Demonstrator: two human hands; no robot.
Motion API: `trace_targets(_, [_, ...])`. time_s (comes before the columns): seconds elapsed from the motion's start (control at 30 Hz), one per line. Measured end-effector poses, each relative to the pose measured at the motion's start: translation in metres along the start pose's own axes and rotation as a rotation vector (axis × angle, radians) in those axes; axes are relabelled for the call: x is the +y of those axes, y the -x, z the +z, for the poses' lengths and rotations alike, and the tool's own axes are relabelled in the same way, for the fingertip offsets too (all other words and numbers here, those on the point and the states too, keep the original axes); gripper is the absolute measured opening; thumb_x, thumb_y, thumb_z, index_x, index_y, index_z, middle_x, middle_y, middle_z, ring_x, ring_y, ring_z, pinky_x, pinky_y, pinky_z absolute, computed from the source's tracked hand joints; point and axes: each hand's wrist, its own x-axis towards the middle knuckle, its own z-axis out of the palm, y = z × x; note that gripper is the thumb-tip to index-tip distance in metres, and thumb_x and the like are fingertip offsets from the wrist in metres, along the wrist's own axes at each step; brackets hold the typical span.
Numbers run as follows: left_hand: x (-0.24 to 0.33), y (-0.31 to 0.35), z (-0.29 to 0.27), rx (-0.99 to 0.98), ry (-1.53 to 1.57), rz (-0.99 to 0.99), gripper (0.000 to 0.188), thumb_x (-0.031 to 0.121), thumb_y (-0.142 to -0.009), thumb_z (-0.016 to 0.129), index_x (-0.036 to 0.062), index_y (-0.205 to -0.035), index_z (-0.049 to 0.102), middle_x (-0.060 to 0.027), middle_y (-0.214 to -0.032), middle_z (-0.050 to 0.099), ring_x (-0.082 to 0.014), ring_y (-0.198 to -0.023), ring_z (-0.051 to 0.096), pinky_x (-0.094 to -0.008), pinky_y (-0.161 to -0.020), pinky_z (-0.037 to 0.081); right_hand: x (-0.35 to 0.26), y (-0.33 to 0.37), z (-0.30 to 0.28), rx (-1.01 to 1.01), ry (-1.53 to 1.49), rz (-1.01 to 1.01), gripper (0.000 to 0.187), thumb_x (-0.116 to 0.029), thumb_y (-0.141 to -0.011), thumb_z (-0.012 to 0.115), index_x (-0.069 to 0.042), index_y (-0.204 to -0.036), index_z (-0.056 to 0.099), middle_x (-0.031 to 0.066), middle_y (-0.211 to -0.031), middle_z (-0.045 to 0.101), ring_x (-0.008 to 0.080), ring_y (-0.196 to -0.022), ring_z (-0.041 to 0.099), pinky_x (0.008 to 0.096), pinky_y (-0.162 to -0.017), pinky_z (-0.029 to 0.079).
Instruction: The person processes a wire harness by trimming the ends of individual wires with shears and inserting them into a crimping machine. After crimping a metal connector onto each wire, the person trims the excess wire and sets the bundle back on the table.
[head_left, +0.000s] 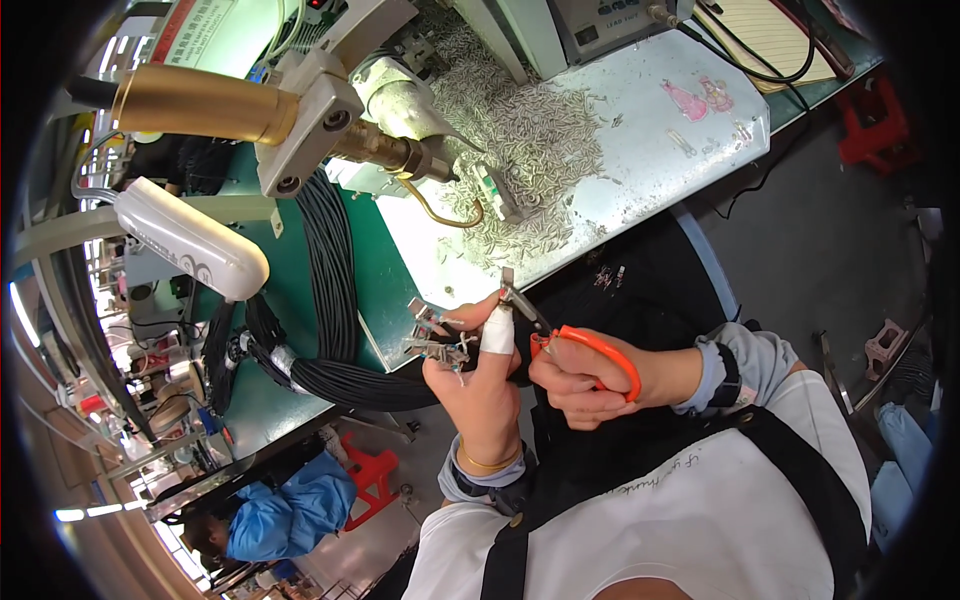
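My left hand point(487, 400), its thumb wrapped in white tape, is closed around several small metal plug connectors point(442, 350) that stick out past the fingers. One more metal connector point(507, 278) stands at the tip of the taped thumb. In my right hand point(578, 382) is a pair of orange-handled scissors point(612, 358), the fingers closed round the handles. Their dark blades reach up and left to that connector; whether they touch it I cannot tell. Both hands are just in front of the worktop's near edge.
Small metal pieces point(540, 140) lie heaped over the pale worktop point(655, 150). Above it juts a machine head with a gold cylinder point(205, 105); a white lamp point(190, 240) hangs beside it. Bundled black cables point(330, 270) cross the green table. A person in blue point(290, 510) is lower left, near a red stool point(370, 480).
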Motion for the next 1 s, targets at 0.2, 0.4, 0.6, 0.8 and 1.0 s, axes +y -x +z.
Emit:
trace_targets(0.2, [0.004,0.001,-0.001,0.062,-0.083,0.016,0.015,0.000,-0.076,0.060,-0.0020,-0.089,0.054,-0.0001,-0.059,0.045,-0.0045,-0.042,0.033,-0.0194,-0.038,0.021,-0.027,0.004,-0.005,0.109,0.472,0.101,0.052,-0.049,-0.088,0.038,-0.010,-0.053,0.034,-0.0011,-0.039,0.035,0.0059,-0.029,0.030,0.0190,-0.031,0.024])
trace_targets(0.4, [0.005,0.000,-0.008,0.030,-0.146,0.016,0.015,-0.003,-0.074,0.060,-0.0015,-0.087,0.055,-0.0011,-0.061,0.048,-0.0045,-0.043,0.035,-0.0189,-0.039,0.022,-0.048,0.011,-0.012,0.044,0.576,0.242,0.049,-0.039,-0.091,0.038,-0.009,-0.052,0.034,-0.0005,-0.039,0.035,0.0058,-0.031,0.033,0.0189,-0.032,0.025])
trace_targets(0.6, [0.011,-0.001,-0.007,-0.029,-0.204,-0.003,0.014,-0.004,-0.072,0.060,-0.0012,-0.085,0.055,-0.0021,-0.064,0.050,-0.0046,-0.043,0.036,-0.0186,-0.039,0.023,-0.056,0.012,-0.010,0.104,0.611,0.337,0.047,-0.035,-0.091,0.039,-0.008,-0.052,0.035,-0.0002,-0.040,0.037,0.0059,-0.031,0.034,0.0186,-0.032,0.026])
trace_targets(0.8, [0.014,-0.001,-0.010,-0.038,-0.202,-0.071,0.015,-0.004,-0.071,0.063,-0.0019,-0.086,0.060,-0.0025,-0.078,0.060,-0.0053,-0.068,0.052,-0.0172,-0.063,0.039,-0.064,0.014,-0.004,0.167,0.713,0.433,0.044,-0.034,-0.090,0.043,-0.008,-0.055,0.036,0.0006,-0.041,0.042,0.0058,-0.031,0.038,0.0179,-0.032,0.028])
trace_targets(1.0, [0.011,-0.005,-0.006,-0.061,-0.194,-0.039,0.013,-0.004,-0.073,0.059,-0.0018,-0.085,0.055,-0.0013,-0.061,0.048,-0.0045,-0.043,0.036,-0.0184,-0.039,0.022,-0.042,0.015,-0.006,0.195,0.689,0.363,0.049,-0.040,-0.088,0.045,-0.008,-0.052,0.038,0.0006,-0.041,0.042,0.0058,-0.029,0.037,0.0187,-0.029,0.026])
